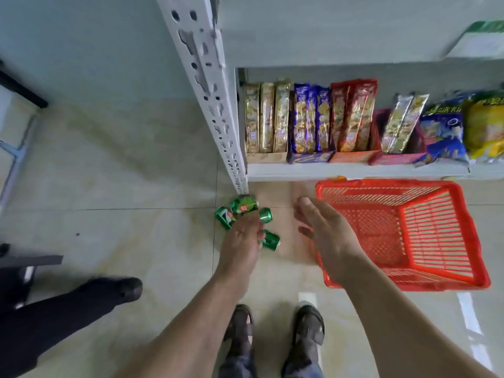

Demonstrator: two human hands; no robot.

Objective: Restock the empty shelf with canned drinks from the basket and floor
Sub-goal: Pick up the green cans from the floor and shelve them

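Even, soft daylight-like illumination; no hard shadows cast. Pale glare streaks seen on glossy floor tiles (469, 315) at lower right. Strong wide-angle distortion: shelf upright (207, 85) bent and slanted, edges stretched. Motion blur noted on left hand (240, 241) and green cans (244, 204); upper right corner smeared, out of focus.

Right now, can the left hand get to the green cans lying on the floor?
Probably yes. The left hand is already reaching down over the small green metal drink cans on the pale tiled floor, and nothing lies between. The empty red plastic basket sits off to the right, out of the way.
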